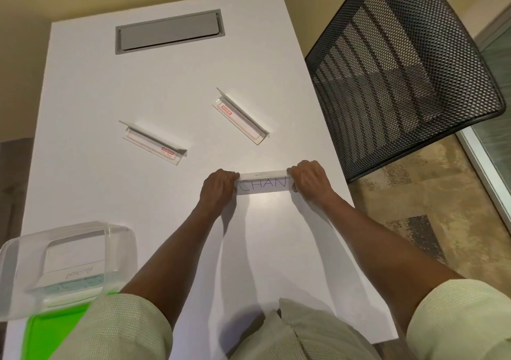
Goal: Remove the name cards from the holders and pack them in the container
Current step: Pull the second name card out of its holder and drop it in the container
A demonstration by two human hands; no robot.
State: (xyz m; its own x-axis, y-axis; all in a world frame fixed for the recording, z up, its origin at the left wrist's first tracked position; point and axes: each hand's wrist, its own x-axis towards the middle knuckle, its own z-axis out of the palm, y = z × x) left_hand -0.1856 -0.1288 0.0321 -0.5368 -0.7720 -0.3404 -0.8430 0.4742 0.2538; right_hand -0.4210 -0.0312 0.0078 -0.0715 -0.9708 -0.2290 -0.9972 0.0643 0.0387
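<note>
My pale sleeves point(132, 329) overhang the white table point(83, 97). A mesh chair point(401, 69) stands beside it on patterned carpet point(414, 193). My left hand point(218, 187) and right hand point(309, 180) grip the holder point(262, 174), card point(262, 187) reading "CHAN". Container point(66, 260) near the table's edge; 2 holders point(153, 142) beyond.

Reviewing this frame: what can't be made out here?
- Head view: both ends of the name card, covered by the left hand and right hand; only "CHAN" shows.
- Container: cut off by the left edge; writing inside blurred.
- Holder labels: too small.
</note>
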